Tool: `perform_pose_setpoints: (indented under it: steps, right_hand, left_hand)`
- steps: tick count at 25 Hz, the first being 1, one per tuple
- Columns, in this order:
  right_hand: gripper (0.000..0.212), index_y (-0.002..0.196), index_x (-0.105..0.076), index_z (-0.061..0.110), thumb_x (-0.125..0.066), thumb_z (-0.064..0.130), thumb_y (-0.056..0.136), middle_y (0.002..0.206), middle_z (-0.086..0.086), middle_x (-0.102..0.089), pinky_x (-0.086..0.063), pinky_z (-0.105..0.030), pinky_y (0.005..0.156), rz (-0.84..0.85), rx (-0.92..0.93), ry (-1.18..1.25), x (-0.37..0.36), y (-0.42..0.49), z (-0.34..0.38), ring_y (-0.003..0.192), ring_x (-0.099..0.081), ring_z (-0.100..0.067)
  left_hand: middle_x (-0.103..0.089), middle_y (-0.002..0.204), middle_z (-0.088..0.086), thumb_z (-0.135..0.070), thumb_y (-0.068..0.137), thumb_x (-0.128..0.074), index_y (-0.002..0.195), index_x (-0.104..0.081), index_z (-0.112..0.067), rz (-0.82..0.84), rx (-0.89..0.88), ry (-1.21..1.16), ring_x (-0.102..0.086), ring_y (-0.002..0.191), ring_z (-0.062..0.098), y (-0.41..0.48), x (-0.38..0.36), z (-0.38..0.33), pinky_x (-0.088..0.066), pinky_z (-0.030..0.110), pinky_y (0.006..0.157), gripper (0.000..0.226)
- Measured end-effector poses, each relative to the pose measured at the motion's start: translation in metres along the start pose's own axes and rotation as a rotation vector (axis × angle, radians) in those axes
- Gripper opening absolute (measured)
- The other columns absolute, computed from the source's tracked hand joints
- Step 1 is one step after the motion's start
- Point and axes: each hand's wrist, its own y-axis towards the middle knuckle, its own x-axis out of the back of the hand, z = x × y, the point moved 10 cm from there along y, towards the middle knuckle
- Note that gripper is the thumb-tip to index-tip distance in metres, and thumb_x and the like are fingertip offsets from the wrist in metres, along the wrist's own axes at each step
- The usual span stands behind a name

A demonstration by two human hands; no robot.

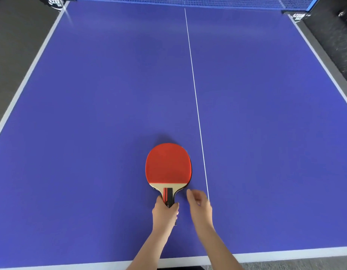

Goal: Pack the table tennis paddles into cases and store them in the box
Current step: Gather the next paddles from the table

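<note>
Nearest the lens, two bare forearms reach in over the near edge of the table (110, 94). Left hand (164, 211) has its fingers curled round the handle (168, 194) of the paddle (167, 164), gripping it from the butt end.

That paddle lies flat on the blue surface, red rubber up, just left of the white centre line (194, 90). Its long axis runs almost straight away from the person, with the handle toward the body and the blade toward the net (188, 0). A dark rim (190, 172) shows along the blade's right side. It may be the black rubber underneath or a second blade; the view does not settle it.

Right hand (199, 203) hovers just beside the blade's lower right shoulder, blurred, with loosely bent fingers that seem to hold nothing. It is apart from the paddle and nearer the blade than the left hand is.

No case or box is in view, so packing has not begun. I judge the next move turns on that handle-toward-body axis: the blade would lead into a case.
</note>
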Motion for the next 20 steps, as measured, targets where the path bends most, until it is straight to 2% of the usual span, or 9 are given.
perform_pose_setpoints:
  steps: [1,3,6,12,16,20]
  right_hand:
    - [0.012,0.097,-0.054,0.030,-0.058,0.039,0.091,0.090,0.018,-0.057,-0.037,-0.011,0.058,-0.001,-0.004,0.011,0.000,0.007,0.009,0.083,-0.055,0.001]
    - [0.031,0.114,-0.045,0.031,-0.061,0.040,0.089,0.100,0.014,-0.055,-0.039,-0.016,0.062,0.038,-0.007,0.024,-0.007,0.022,0.026,0.090,-0.053,0.001]
    - [0.047,0.125,-0.043,0.024,-0.066,0.037,0.086,0.106,0.006,-0.055,-0.044,-0.022,0.068,0.072,-0.013,0.026,-0.021,0.036,0.043,0.097,-0.059,-0.014]
    - [0.047,0.122,-0.046,0.021,-0.071,0.030,0.083,0.104,-0.004,-0.061,-0.045,-0.021,0.064,-0.046,-0.026,0.079,-0.020,0.032,0.036,0.094,-0.062,-0.021]
    - [0.044,0.118,-0.046,0.023,-0.071,0.031,0.083,0.098,-0.002,-0.062,-0.044,-0.023,0.064,-0.147,-0.039,0.192,-0.001,0.024,0.032,0.093,-0.064,-0.022]
    - [0.045,0.117,-0.045,0.022,-0.072,0.031,0.082,0.100,-0.006,-0.065,-0.049,-0.031,0.075,-0.250,-0.026,0.306,0.044,0.013,0.020,0.095,-0.064,-0.027]
  left_hand:
    - [-0.060,0.071,0.005,-0.008,0.081,-0.058,0.089,-0.050,-0.011,0.001,-0.006,0.015,-0.055,0.053,0.016,0.002,0.005,0.001,-0.047,0.020,0.043,0.012]
    - [-0.062,0.075,0.007,-0.006,0.081,-0.055,0.090,-0.051,-0.014,0.015,-0.017,0.049,-0.054,0.054,0.016,0.005,0.014,0.002,-0.047,0.024,0.047,0.013]
    - [-0.064,0.078,0.008,-0.005,0.082,-0.055,0.088,-0.053,-0.016,0.049,-0.031,0.094,-0.057,0.055,0.016,0.009,0.026,0.005,-0.050,0.026,0.050,0.013]
    - [-0.061,0.074,0.008,-0.007,0.083,-0.054,0.086,-0.051,-0.015,0.157,-0.146,0.245,-0.052,0.053,0.018,0.016,0.040,-0.006,-0.045,0.027,0.046,0.010]
    - [-0.056,0.071,0.005,-0.007,0.084,-0.055,0.084,-0.048,-0.015,0.237,-0.262,0.380,-0.049,0.051,0.016,0.019,0.034,-0.028,-0.043,0.025,0.045,0.011]
    - [-0.049,0.066,-0.001,-0.008,0.084,-0.057,0.081,-0.047,-0.015,0.292,-0.426,0.522,-0.044,0.051,0.013,0.004,0.005,-0.054,-0.037,0.019,0.043,0.012]
